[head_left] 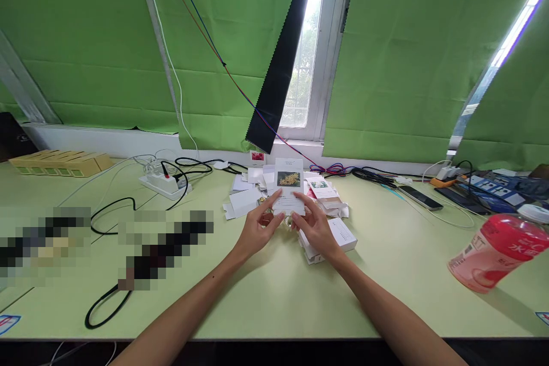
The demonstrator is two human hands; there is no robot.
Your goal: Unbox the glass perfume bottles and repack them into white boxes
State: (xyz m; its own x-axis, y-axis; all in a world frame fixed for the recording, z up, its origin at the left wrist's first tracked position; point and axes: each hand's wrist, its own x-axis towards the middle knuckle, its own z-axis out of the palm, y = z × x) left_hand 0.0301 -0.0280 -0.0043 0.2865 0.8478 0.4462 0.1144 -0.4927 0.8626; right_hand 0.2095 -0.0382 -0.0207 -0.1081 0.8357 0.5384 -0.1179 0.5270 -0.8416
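Note:
Upright between my two hands is a white card or small carton (289, 166) with a yellow flower photo and printed text; its thickness does not show. My left hand (259, 227) grips its lower left side with thumb and fingers, and my right hand (316, 230) grips the lower right side. Something shiny shows partly below and behind the fingers, too hidden to name. Around it lie opened white cartons (245, 203) on the left and flower-printed cartons (322, 187) on the right. White boxes (342, 233) lie stacked beside my right wrist.
A pink-red bottle (493, 251) stands tilted in view at right. Behind it lie a phone (420, 197) and cables. On the left are a white power strip (165, 184), black cords and yellow boxes (60, 163). Green blinds (398, 68) hang behind the table (266, 297).

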